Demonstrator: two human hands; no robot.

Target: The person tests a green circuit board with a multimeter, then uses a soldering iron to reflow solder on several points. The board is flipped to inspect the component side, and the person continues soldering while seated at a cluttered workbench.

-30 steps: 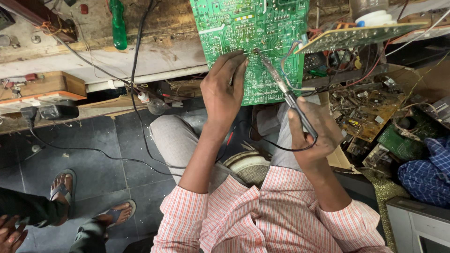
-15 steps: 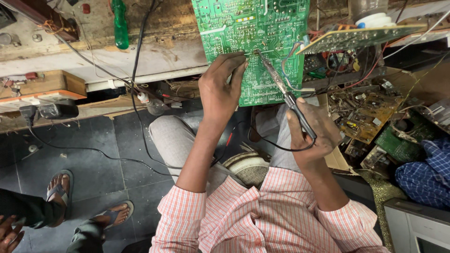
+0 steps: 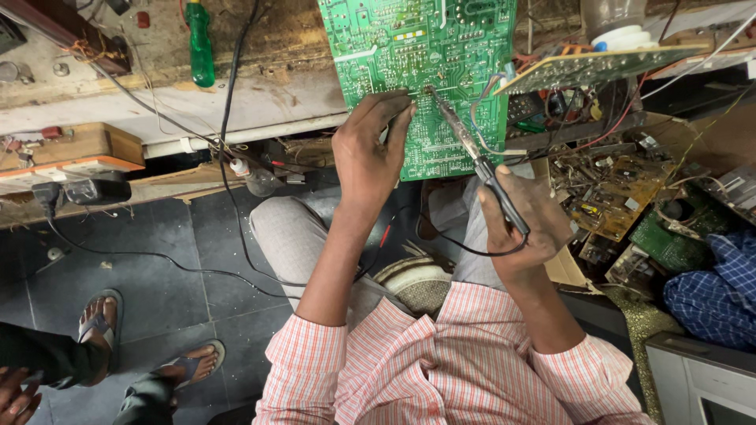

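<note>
Right hand (image 3: 526,223): fist closed on soldering iron (image 3: 479,161), tip touching green circuit board (image 3: 425,71).
Left hand (image 3: 367,149): fingertips pinched against the board, just left of iron tip.

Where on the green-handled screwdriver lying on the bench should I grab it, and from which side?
Take the green-handled screwdriver by its thick green handle, likely from above with fingers across its width. It lies flat on the workbench, lengthwise away from the person, clear of the left hand and the circuit board. A black cable runs close on its right.

head view, steeply downward, close over workbench (image 3: 260,102)
</note>
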